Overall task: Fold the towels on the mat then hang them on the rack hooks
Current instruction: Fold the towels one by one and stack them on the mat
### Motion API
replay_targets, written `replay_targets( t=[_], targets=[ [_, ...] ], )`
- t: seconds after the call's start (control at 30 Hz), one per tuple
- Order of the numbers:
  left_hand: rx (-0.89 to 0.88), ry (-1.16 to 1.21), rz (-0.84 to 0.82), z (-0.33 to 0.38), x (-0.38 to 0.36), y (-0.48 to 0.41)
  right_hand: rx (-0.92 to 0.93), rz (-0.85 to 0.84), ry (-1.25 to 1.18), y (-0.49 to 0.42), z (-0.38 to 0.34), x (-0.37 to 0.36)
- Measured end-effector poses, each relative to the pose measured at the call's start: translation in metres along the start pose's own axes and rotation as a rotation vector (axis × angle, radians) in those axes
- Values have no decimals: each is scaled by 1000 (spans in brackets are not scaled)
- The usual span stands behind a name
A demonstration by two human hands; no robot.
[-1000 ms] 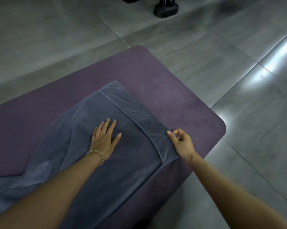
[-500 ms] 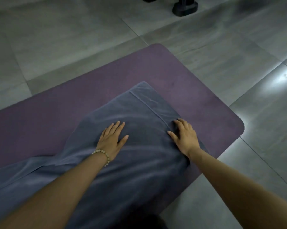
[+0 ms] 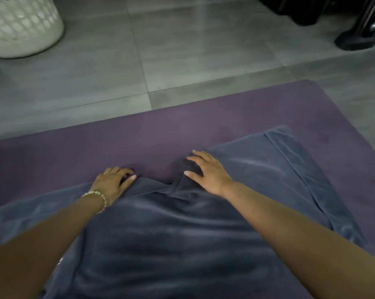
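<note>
Pressing my right hand (image 3: 210, 172) on the towel (image 3: 182, 238), fingers spread over a raised bunch, I gripped the far edge with my left hand (image 3: 112, 182), fingers curled round it. The towel lay on the mat (image 3: 74, 152), which ran on beyond my fingertips.

Risk: the bunch between my hands could be creased into the fold if left unsmoothed. An uneven pull from my left fingers could skew the edges.

Count: one towel, one mat, two hands, one bracelet (image 3: 93, 193), one basket (image 3: 20, 29) far beyond my left fingers. No hooks showed.
</note>
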State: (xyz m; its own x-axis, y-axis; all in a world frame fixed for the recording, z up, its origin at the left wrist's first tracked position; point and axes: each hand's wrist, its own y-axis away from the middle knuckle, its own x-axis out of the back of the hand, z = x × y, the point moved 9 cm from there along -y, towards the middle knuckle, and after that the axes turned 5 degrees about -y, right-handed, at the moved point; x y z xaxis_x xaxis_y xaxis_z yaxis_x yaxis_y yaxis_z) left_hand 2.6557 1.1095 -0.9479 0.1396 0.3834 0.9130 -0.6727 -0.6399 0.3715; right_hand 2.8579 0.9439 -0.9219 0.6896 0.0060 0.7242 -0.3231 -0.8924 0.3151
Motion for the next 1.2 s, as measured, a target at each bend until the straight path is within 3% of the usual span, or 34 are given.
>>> replay_targets(
  t=[0.13, 0.2, 0.27, 0.4, 0.5, 0.6, 0.73, 0.9, 1.03, 1.13, 1.2],
  targets=[
    [-28, 107, -38, -20, -8, 1, -77, -85, 220, -27, -9, -14],
    [-23, 288, -50, -26, -11, 1, -131, -118, 339, -30, 3, -15],
    [50, 501, 39, -39, -3, -4, -129, -115, 385, -33, 9, -14],
    [162, 559, 155, -67, 8, -20, -121, 212, 186, -43, 1, 15],
    [268, 561, 179, -101, 8, -14, -194, 278, 172, -49, 2, 24],
    [371, 424, 173, -157, 10, 17, -141, 217, 109, -60, -25, 8],
    [460, 328, 136, -229, 3, 75, 136, -4, -31, -79, -124, -53],
    [714, 464, 188, -294, -16, 147, 298, -234, -134, -86, -241, -154],
    [728, 924, 339, -308, -21, 165, 307, -291, -197, -92, -292, -227],
    [689, 907, 323, -308, -28, 169, 314, -316, -99, -96, -311, -269],
    [632, 860, 269, -303, -32, 169, 314, -240, -11, -100, -314, -277]
  ],
)
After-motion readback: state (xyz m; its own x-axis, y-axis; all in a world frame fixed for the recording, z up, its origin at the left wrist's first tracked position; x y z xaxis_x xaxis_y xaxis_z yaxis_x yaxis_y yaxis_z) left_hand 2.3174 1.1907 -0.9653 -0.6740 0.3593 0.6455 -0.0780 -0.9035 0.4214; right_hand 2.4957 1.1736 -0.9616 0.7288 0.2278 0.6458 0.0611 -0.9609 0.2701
